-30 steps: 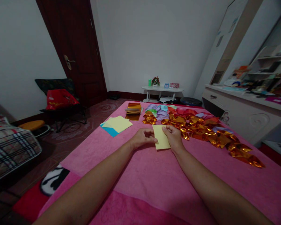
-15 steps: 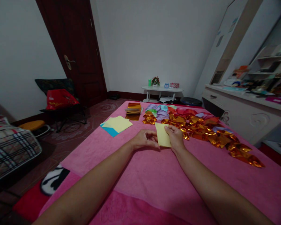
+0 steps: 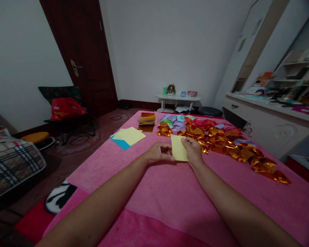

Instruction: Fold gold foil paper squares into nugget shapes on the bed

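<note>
A folded yellow sheet of paper [image 3: 179,148] is held up above the pink blanket, between my two hands. My right hand [image 3: 194,151] pinches its right edge, thumb lying over the front face. At the left edge, my left hand [image 3: 159,152] has its thumb by the lower corner and curled fingers partly hidden beside the sheet. To the left lies a loose pile of yellow paper sheets [image 3: 131,136] with a blue sheet [image 3: 121,144] under it. Beyond my hands spread many folded shiny gold paper pieces [image 3: 221,145], with purple, red and green ones [image 3: 179,124] behind.
A stack of gold foil paper [image 3: 146,120] sits near the far left corner of the pink-covered surface [image 3: 154,192]. A white cabinet [image 3: 267,127] loaded with items stands right. At left are a chair with a red bag [image 3: 67,109] and a plaid padded item [image 3: 15,161].
My left thumb and fingers have shifted slightly at the paper's left edge, and more of the sheet's front shows there. My right hand keeps its pinch, nearly still.
</note>
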